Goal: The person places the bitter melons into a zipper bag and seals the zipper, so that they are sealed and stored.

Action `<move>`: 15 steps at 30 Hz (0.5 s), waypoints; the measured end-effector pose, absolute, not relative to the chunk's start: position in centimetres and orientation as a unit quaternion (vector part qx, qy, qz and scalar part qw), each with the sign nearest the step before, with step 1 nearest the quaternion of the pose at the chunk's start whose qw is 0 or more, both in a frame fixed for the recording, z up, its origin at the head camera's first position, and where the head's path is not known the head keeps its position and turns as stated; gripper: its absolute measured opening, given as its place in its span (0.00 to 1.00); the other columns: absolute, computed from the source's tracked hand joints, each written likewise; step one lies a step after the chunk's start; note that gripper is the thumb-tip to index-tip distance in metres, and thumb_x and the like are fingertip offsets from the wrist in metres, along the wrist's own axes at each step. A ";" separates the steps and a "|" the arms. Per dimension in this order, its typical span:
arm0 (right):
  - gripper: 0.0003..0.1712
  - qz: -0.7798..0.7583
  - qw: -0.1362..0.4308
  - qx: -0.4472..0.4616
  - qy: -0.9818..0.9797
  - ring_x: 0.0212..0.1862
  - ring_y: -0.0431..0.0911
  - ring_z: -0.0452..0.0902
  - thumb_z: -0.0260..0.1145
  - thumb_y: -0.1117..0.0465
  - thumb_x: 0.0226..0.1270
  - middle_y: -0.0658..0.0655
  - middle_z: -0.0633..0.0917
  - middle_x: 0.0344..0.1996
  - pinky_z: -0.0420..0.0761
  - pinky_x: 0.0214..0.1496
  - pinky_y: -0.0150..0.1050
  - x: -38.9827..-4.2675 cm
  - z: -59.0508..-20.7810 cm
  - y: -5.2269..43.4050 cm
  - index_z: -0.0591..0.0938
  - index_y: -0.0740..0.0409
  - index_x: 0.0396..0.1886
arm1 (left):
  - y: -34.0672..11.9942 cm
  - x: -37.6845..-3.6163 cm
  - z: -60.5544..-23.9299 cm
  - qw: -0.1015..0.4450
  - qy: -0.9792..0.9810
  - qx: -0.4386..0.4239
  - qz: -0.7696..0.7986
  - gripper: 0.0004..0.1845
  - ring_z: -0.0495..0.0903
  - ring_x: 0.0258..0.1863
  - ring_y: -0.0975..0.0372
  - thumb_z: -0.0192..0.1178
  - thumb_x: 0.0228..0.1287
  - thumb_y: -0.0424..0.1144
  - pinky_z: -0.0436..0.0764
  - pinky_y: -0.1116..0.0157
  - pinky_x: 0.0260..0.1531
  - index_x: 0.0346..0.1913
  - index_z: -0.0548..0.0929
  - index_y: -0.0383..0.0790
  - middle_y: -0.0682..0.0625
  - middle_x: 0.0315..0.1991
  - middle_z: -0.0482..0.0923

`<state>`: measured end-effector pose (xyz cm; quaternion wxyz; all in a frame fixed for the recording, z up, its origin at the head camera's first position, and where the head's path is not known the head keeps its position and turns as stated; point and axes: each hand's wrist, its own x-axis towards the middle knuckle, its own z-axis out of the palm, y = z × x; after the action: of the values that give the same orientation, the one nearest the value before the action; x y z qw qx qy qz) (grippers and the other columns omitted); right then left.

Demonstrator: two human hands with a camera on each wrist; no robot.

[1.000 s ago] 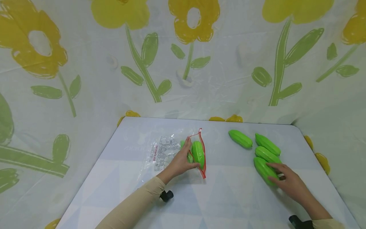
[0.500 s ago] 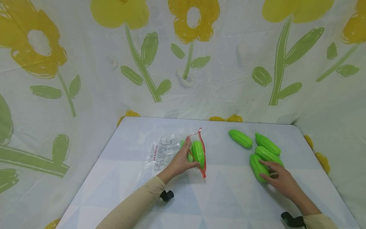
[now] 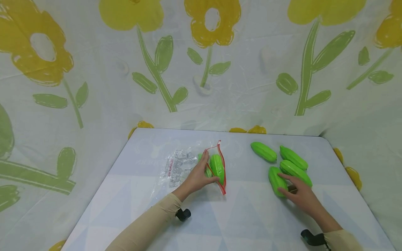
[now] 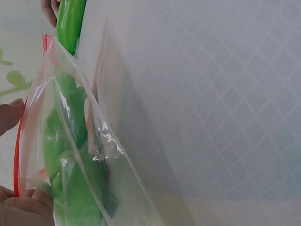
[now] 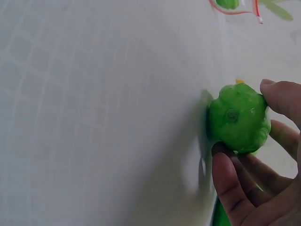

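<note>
A clear zip bag with a red zip lies on the table, its mouth facing right. Inside its mouth are green ribbed toy cucumbers, seen through the plastic in the left wrist view. My left hand rests at the upper lip, index finger and thumb spread wide along the red zip. With thumb and fingers my right hand holds another toy cucumber. In the right wrist view the lobed end of this cucumber faces me, close over the table.
Three more toy cucumbers lie at the right: one farther back, and two side by side, a rear one and a front one next to my right hand. A flower-printed curtain hangs behind the table.
My right hand has moved left with its toy cucumber, drawing it away from the two beside it. My left hand and the bag have stayed in place.
</note>
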<state>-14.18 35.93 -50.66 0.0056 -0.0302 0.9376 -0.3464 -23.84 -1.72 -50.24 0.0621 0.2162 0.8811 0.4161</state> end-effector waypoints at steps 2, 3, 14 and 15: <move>0.36 -0.348 0.001 -0.032 0.937 0.44 0.55 0.77 0.63 0.43 0.60 0.65 0.70 0.60 0.77 0.31 0.38 -14.3 -50.9 35.7 0.68 0.50 0.66 | -1.7 -23.8 -50.2 0.063 0.881 0.216 0.416 0.60 0.41 0.72 0.60 0.70 0.47 0.55 0.54 0.56 0.67 0.74 0.39 0.43 0.53 0.74 0.34; 0.35 -0.350 -0.002 -0.035 0.936 0.44 0.55 0.77 0.63 0.43 0.60 0.65 0.71 0.60 0.77 0.31 0.38 -14.4 -51.0 35.6 0.68 0.50 0.66 | -1.8 -23.8 -50.3 0.063 0.881 0.215 0.416 0.60 0.41 0.72 0.60 0.70 0.47 0.55 0.54 0.56 0.67 0.74 0.39 0.44 0.53 0.74 0.34; 0.32 -0.346 -0.046 -0.072 0.934 0.43 0.51 0.78 0.64 0.48 0.61 0.62 0.74 0.57 0.79 0.36 0.38 -15.3 -51.3 33.9 0.71 0.52 0.64 | -1.8 -23.8 -50.1 0.065 0.879 0.215 0.420 0.60 0.41 0.72 0.61 0.70 0.48 0.54 0.53 0.58 0.68 0.74 0.39 0.42 0.53 0.74 0.33; 0.31 -0.346 -0.047 -0.077 0.934 0.42 0.50 0.77 0.64 0.48 0.61 0.62 0.74 0.56 0.79 0.36 0.37 -15.4 -51.3 33.8 0.71 0.52 0.63 | -1.8 -23.8 -50.1 0.065 0.880 0.214 0.420 0.60 0.41 0.72 0.61 0.70 0.48 0.54 0.53 0.58 0.68 0.74 0.39 0.42 0.53 0.74 0.33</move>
<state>-15.38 33.76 -51.34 -0.0470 -0.0773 0.9339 -0.3458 -23.79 -1.78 -50.10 0.0649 0.2144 0.8796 0.4196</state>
